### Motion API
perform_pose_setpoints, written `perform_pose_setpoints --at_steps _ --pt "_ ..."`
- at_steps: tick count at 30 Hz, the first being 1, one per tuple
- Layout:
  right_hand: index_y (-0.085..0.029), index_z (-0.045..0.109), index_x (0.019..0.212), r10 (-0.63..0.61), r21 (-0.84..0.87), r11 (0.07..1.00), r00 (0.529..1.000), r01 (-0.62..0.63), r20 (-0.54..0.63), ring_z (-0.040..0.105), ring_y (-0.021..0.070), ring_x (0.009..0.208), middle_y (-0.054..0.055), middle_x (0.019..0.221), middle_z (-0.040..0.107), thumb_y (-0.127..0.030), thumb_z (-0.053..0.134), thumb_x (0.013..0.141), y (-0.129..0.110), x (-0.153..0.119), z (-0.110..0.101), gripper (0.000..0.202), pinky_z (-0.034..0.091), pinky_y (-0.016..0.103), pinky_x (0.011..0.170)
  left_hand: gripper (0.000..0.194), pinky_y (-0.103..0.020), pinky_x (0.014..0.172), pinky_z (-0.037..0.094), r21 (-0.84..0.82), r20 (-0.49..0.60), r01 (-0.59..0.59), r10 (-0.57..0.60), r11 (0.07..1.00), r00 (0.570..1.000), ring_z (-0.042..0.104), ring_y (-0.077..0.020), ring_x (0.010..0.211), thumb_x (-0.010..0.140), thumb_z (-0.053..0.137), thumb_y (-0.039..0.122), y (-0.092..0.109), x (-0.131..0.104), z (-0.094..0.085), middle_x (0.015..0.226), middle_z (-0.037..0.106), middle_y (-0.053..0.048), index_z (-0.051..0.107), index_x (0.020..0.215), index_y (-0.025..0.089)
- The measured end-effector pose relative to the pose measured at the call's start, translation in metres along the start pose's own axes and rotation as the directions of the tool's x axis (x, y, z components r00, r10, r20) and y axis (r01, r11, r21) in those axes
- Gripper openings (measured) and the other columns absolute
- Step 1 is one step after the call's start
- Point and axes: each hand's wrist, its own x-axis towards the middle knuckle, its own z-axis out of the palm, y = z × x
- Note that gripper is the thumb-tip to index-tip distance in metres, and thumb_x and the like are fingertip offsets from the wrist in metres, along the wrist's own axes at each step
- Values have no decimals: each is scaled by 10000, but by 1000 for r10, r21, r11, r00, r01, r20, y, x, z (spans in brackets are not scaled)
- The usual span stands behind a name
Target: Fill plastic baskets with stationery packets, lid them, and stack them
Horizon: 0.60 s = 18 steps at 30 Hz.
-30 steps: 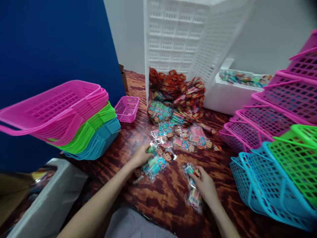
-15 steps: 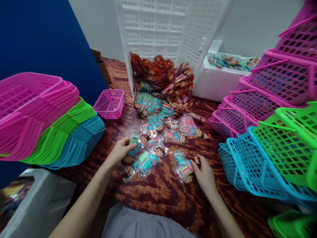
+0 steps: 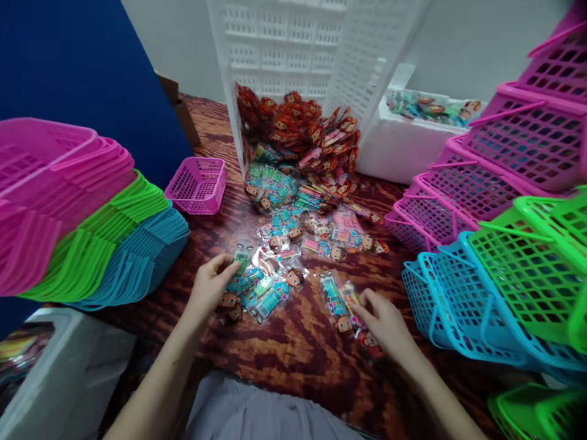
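My left hand (image 3: 211,286) pinches a small clear packet with a green label (image 3: 241,258), above the left end of a cluster of doll-shaped packets (image 3: 270,297). At the right, my right hand (image 3: 381,318) has its thumb and fingers closed on a yellow and pink packet (image 3: 351,299), whose red-haired head hangs down beside the fingers. Just left of it lies a blue packet (image 3: 331,294) with a brown-haired head. More packets (image 3: 282,223) spread across the wooden table (image 3: 284,366) toward the pile of red-haired packets (image 3: 293,125).
A white perforated crate (image 3: 284,43) lies tipped behind the pile. Nested baskets (image 3: 92,226) stand at the left, near a single pink basket (image 3: 199,185). Filled pink, green and blue baskets (image 3: 486,311) are stacked at the right. Behind them sits a white foam box (image 3: 403,146).
My left hand has shifted slightly left and lifts the green-labelled packet. The yellow and pink packet in my right hand has turned, its head now pointing down, apart from the blue one.
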Motion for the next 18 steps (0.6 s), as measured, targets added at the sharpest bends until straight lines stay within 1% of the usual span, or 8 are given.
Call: perform_pose_setpoints --at_steps 2,5,8,12,14,15,16,18 --pt "-225 475 666 106 89 991 988 -97 -110 580 232 847 60 865 637 -386 511 904 -12 1 13 290 438 333 737 420 -235 614 425 -79 8 38 -37 996 999 541 -150 654 656 739 545 0 -7 3 733 625 12 658 826 170" --pt "-221 520 693 138 -12 989 964 -144 -229 527 312 1062 136 1132 604 -320 529 880 -40 0 41 211 429 403 823 422 -224 575 422 -178 36 89 -84 980 996 526 -133 605 640 744 533 -6 -17 18 705 608 23 629 825 172" --pt "-220 565 801 116 -16 993 977 -121 -177 542 274 961 120 1023 578 -234 489 884 -58 -2 57 113 433 375 791 391 -223 590 433 -250 91 132 -112 959 990 537 -133 630 621 757 461 -15 -30 43 716 606 21 630 838 162" --pt "-228 578 864 158 313 940 986 -137 -42 550 195 763 20 846 551 -295 552 848 -51 0 46 73 433 317 710 391 -236 630 460 -329 159 187 -141 925 977 572 -151 694 601 764 395 -25 -48 71 761 625 9 630 882 159" --pt "-241 571 1117 227 560 805 974 -196 15 558 180 706 -25 781 565 -363 645 798 -47 4 34 350 442 304 689 386 -238 653 466 -366 176 206 -150 907 973 581 -149 712 597 772 371 -28 -54 79 785 630 9 616 883 165" --pt "-245 525 1232 263 683 695 964 -222 46 569 177 695 -39 766 580 -395 697 761 -47 6 29 523 452 302 689 372 -230 642 460 -381 184 216 -155 899 971 573 -140 694 594 778 358 -30 -57 81 767 618 18 603 862 168" --pt "-240 495 1286 288 786 567 953 -247 92 586 177 697 -41 772 606 -421 748 717 -48 7 24 649 466 303 696 356 -218 614 444 -393 192 226 -160 892 968 555 -127 657 590 785 347 -31 -60 83 731 595 32 585 827 172" --pt "-209 564 1203 285 897 315 933 -309 221 615 179 709 -13 804 660 -458 826 629 -57 9 20 678 488 308 710 344 -193 542 394 -407 206 244 -172 880 963 492 -97 568 589 794 333 -33 -65 87 652 532 63 534 758 183"
